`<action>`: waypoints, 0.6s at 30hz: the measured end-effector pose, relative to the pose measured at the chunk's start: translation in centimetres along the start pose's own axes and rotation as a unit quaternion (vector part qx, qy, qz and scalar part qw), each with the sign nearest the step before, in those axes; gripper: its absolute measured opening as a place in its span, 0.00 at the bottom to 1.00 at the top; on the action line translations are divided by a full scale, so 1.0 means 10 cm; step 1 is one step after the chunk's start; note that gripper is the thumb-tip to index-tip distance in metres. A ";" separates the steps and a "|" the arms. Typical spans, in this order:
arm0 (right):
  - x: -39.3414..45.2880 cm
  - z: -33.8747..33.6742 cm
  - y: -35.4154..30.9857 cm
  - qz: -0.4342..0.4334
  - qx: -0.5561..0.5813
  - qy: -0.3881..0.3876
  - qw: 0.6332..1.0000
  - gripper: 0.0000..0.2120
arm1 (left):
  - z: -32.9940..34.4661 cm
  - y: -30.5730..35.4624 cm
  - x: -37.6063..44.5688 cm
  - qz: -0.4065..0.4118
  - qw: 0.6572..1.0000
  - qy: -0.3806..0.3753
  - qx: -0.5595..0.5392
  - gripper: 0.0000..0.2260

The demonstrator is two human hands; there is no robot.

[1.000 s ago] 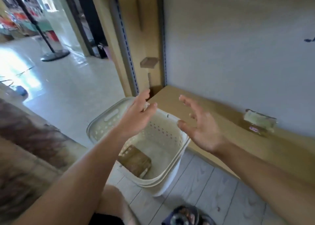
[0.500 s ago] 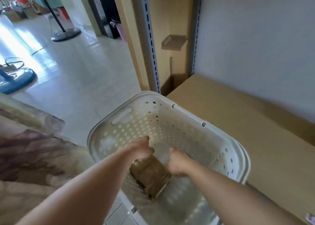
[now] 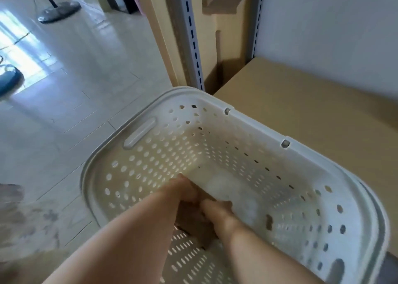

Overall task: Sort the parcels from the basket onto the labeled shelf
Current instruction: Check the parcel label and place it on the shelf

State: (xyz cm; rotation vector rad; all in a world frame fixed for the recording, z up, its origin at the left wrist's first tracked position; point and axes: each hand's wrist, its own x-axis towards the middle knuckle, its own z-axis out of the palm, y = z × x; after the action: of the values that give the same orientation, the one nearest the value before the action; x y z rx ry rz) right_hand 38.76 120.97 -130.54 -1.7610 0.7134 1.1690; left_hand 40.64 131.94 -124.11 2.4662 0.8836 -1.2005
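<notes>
Pale glossy floor tiles [image 3: 71,72] ran under everything, with a blurred mottled surface at the near left edge that could not be identified.

Nearest the camera, 2 bare forearms reached down into the white plastic basket [image 3: 137,131]. The left hand [image 3: 183,190] and right hand [image 3: 215,207] met low inside it, on either side of a small brown parcel [image 3: 193,221]. Both grips looked curled against the parcel, but the wrists and blur hid the fingers, so whether either had truly closed on it could not be told. The parcel lay at the bottom of the basket, toward its near-left side, mostly covered by the hands; only 1 parcel showed.

As a judgement, the step in hand was the pick-up: the hands were settling on the parcel and it had not yet left the basket. The next move would call for a firm 2-sided hold, a lift clear of the tall rim, then a look at its label to choose the spot on the shelf.

The basket was rigid moulded plastic, a rounded rectangle with a thick rolled rim, oval perforations across walls and floor, and a slot handle on the far-left wall. The parcel looked like matte cardboard. Just beyond the basket, touching or nearly so, lay the flat tan shelf [image 3: 312,103], smooth and bare where visible, backed by a plain white panel and slotted metal uprights [image 3: 191,36].
</notes>
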 end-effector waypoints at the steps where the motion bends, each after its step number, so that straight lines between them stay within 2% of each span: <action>1: -0.09 -0.02 -0.06 -0.008 0.033 -0.007 0.999 0.43 | -0.12 0.01 -0.19 0.000 1.000 0.009 -0.003 0.32; 3: -0.22 -0.03 -0.19 -0.011 0.079 -0.021 0.997 0.46 | -0.32 -0.02 -0.40 0.003 0.999 0.043 -0.014 0.27; 6: -0.23 -0.22 -0.45 -0.073 0.086 -0.018 0.993 0.64 | -0.64 -0.07 -0.91 0.015 0.995 0.081 -0.048 0.31; 7: -0.21 -0.33 -0.54 -0.101 0.078 -0.012 0.992 0.64 | -0.74 -0.10 -1.09 0.029 0.993 0.088 -0.067 0.30; 8: -0.42 -0.48 -0.63 -0.117 0.070 -0.008 0.991 0.62 | -0.83 -0.14 -1.28 0.045 0.989 0.107 -0.094 0.28; 9: -0.86 -0.63 -0.72 -0.132 0.065 -0.004 0.989 0.55 | -0.92 -0.17 -1.48 0.061 0.980 0.136 -0.130 0.26; 11: -1.87 -0.97 -0.80 -0.198 0.077 -0.002 0.977 0.27 | -1.04 -0.17 -1.88 0.083 0.945 0.197 -0.248 0.24; 12: -2.27 -1.12 -0.77 -0.227 0.080 0.001 0.971 0.16 | -1.07 -0.15 -2.05 0.099 0.918 0.222 -0.314 0.23; 13: -2.57 -1.28 -0.72 -0.253 0.080 0.010 0.964 0.13 | -1.09 -0.11 -2.25 0.115 0.894 0.242 -0.359 0.22; 16: -3.21 -1.82 -0.54 -0.314 0.106 0.034 0.943 0.18 | -1.10 0.14 -2.85 0.190 0.830 0.263 -0.453 0.20; 18: -3.55 -2.18 -0.42 -0.353 0.146 0.075 0.921 0.28 | -1.02 0.41 -3.26 0.235 0.782 0.251 -0.520 0.19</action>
State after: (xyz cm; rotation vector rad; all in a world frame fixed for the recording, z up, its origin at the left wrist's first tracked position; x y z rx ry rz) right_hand 37.33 103.11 -92.74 -1.6467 0.2623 0.4157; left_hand 34.04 120.22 -92.45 1.8157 0.6725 0.1860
